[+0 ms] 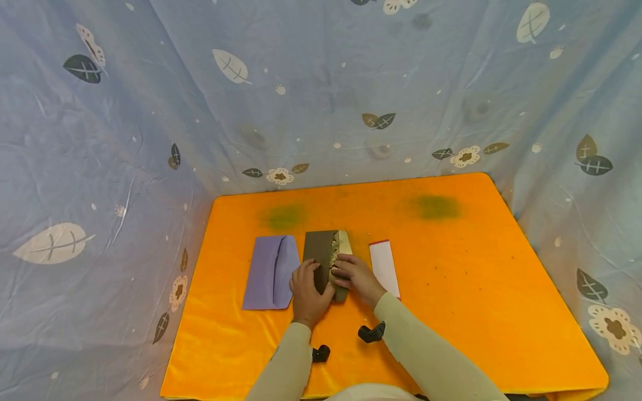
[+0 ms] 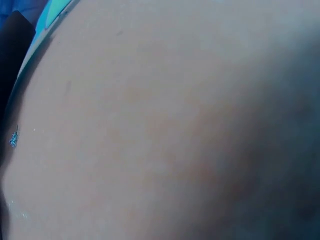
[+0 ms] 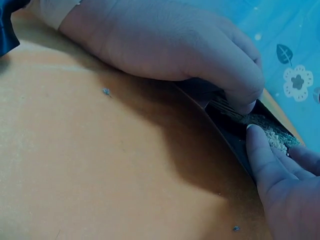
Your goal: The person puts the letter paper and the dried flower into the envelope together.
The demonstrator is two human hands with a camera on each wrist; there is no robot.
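A dark brown envelope (image 1: 318, 243) lies on the orange cloth with its paler flap (image 1: 344, 240) turned to the right. Pale, grainy dried plant bits (image 1: 335, 245) show along its opening, and in the right wrist view the dried plant bits (image 3: 276, 140) sit inside the pocket. My left hand (image 1: 308, 295) holds the envelope down, fingers bent over its front and thumb near the opening. With thumb and fingers either side of the bits, my right hand (image 1: 358, 278) pinches at them by the opening. Blurred skin fills most of the left wrist view.
A purple envelope (image 1: 261, 270) with its flap lifted lies to the left. To the right is a white paper strip with red ends (image 1: 385, 267). Small crumbs dot the orange cloth (image 1: 451, 323). A leaf-patterned curtain (image 1: 311, 100) encloses the back and sides.
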